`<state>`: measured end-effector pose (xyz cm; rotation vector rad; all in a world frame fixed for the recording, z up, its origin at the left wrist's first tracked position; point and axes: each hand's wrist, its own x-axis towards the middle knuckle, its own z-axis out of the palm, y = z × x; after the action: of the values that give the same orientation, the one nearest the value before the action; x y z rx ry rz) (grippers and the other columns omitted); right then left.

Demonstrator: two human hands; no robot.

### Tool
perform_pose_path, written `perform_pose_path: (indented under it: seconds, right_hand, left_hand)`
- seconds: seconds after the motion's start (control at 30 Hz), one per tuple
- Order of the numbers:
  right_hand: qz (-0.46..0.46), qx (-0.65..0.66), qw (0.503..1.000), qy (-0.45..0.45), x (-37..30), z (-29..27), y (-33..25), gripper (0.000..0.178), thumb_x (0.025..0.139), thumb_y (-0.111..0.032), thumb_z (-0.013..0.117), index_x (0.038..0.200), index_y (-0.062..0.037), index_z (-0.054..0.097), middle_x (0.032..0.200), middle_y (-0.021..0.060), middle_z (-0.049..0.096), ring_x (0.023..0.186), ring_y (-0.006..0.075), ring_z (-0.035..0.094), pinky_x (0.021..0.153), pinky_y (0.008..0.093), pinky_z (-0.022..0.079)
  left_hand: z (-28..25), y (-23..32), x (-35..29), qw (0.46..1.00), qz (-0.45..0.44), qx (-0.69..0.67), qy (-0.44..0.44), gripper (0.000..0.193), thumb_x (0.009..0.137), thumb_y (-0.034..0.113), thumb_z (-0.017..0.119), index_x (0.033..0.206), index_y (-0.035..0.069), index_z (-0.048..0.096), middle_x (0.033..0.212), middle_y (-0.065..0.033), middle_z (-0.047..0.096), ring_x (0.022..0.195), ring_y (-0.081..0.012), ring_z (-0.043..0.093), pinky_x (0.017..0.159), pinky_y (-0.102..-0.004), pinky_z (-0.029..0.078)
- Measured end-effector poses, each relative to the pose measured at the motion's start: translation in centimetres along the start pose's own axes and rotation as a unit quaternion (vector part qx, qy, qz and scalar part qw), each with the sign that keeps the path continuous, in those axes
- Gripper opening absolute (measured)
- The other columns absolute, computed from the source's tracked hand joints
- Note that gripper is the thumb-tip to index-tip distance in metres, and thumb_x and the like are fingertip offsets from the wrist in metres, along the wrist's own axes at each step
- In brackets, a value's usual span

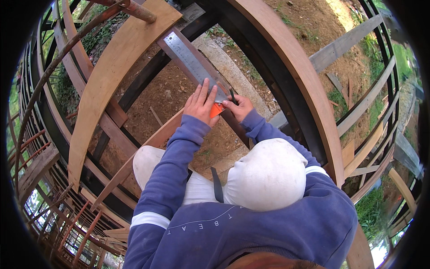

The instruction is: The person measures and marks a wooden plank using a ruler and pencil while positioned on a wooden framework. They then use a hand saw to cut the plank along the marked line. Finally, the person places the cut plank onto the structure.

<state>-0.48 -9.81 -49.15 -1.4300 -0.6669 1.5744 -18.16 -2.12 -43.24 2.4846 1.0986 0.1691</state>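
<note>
A metal square with a ruled steel blade point(188, 57) and an orange stock point(216, 110) lies along a reddish-brown plank point(236, 127). My left hand point(201, 104) presses on it with fingers extended over the blade's near end, the palm beside the orange stock. A slim black pen point(233, 97) stands up from my right hand point(240, 108), pinched between thumb and fingers close to the square's right edge. The pen's tip is hard to make out. Part of the stock is hidden under my left hand.
A pale curved board point(107, 76) arcs along the left, and a brown curved beam point(295, 58) along the right. A rusty pipe point(139, 11) reaches in above. Dark metal bars point(145, 74) cross over bare soil point(165, 94). My white-clad knee point(268, 172) is close below my right forearm.
</note>
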Motion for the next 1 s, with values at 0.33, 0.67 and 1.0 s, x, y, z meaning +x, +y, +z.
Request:
perform_pose_path:
  seconds: [0.33,0.67,1.0]
  right_hand:
    - [-0.003,0.031,1.0,0.005,0.1,0.0,0.3,0.016,0.094,-0.015,0.069,0.099,-0.0006,0.07,0.084,-0.0008,0.069,0.079,0.0056,0.058,0.07,0.0239,0.047]
    - [-0.007,-0.084,0.996,0.005,0.1,-0.5,-0.2,0.021,0.096,-0.02,0.064,0.099,0.0003,0.07,0.086,0.0065,0.071,0.078,0.0136,0.064,0.072,0.0309,0.051]
    - [-0.1,-0.549,0.83,-0.016,0.5,-1.1,-11.4,0.024,0.091,-0.019,0.057,0.112,-0.0139,0.067,0.091,0.0182,0.07,0.086,0.0375,0.068,0.075,0.0481,0.054]
  left_hand:
    - [0.0,0.0,0.1,1.0,0.001,-0.005,0.001,0.095,0.064,0.024,0.081,0.15,0.014,0.042,0.159,-0.0177,0.032,0.137,-0.0373,0.044,0.109,-0.0455,0.039]
    - [0.3,0.1,-0.1,1.0,-0.006,0.006,0.002,0.095,0.064,0.026,0.082,0.15,0.016,0.042,0.159,-0.0154,0.031,0.138,-0.0356,0.043,0.111,-0.0475,0.038]
    - [-0.2,0.1,-0.1,0.999,-0.017,0.017,-0.033,0.103,0.064,0.031,0.085,0.154,0.019,0.035,0.162,-0.0135,0.026,0.142,-0.0338,0.038,0.113,-0.0484,0.035]
